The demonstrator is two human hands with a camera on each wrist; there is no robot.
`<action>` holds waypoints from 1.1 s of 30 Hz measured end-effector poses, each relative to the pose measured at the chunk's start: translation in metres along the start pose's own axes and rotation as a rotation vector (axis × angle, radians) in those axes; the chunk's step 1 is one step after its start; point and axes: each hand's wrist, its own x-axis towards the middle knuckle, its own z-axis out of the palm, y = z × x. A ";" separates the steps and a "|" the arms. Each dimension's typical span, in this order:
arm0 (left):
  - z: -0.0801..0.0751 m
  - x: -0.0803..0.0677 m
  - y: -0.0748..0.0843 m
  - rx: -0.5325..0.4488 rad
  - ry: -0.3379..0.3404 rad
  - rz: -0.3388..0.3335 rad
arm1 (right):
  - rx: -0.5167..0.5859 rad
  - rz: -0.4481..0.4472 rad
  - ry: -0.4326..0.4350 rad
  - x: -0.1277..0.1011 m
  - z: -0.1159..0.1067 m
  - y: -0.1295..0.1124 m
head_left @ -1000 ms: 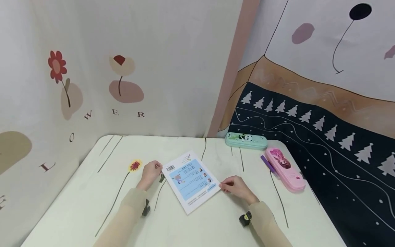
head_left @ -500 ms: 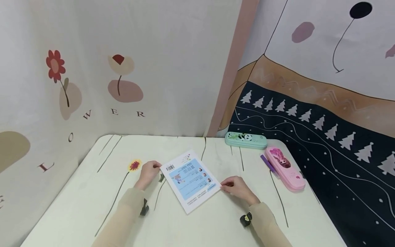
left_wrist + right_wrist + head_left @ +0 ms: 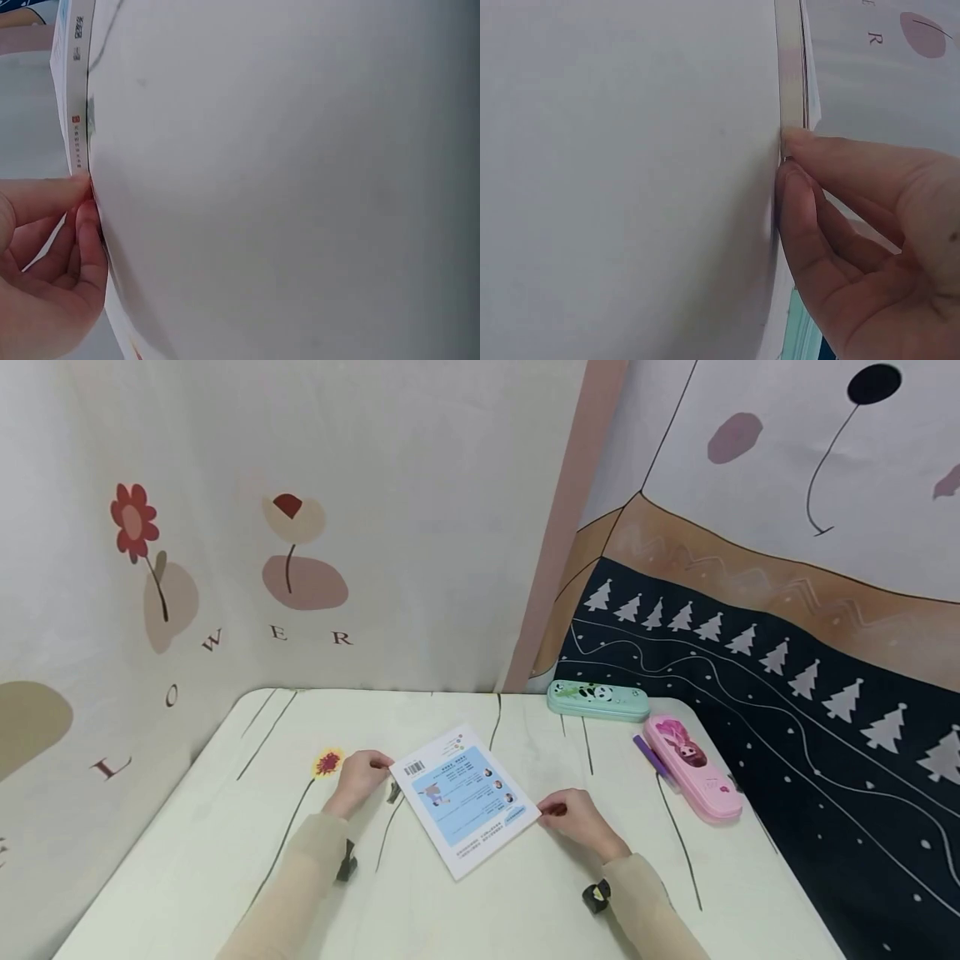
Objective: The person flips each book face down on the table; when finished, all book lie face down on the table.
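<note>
A white book (image 3: 467,802) with a blue printed panel and a barcode lies at an angle on the table, back cover up. My left hand (image 3: 362,781) pinches its far left corner. In the left wrist view, the thumb of that hand (image 3: 52,255) is at the end of the printed spine (image 3: 77,97), with the other fingers curled below. At the opposite corner, my right hand (image 3: 577,818) pinches the book between thumb and fingers. The right wrist view shows this hand (image 3: 870,232) at the end of the page edges (image 3: 790,75).
A green panda pencil case (image 3: 597,701) lies at the table's back edge. Right of the book are a pink pencil case (image 3: 693,770) and a purple pen (image 3: 654,760). The white tablecloth (image 3: 225,827) has printed flowers; patterned curtains (image 3: 420,527) stand close behind.
My left forearm has shifted slightly left, and my right hand with the book's right corner has edged a little to the right. The pencil cases and pen stay in place.
</note>
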 end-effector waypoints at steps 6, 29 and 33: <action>-0.002 0.005 -0.003 0.028 -0.029 0.041 | -0.016 0.026 0.009 -0.001 0.003 0.002; 0.011 0.030 0.014 -0.001 -0.083 0.039 | 0.069 0.024 -0.050 -0.037 0.027 -0.022; 0.015 0.033 0.017 -0.004 -0.075 0.057 | 0.063 0.014 -0.072 -0.041 0.029 -0.027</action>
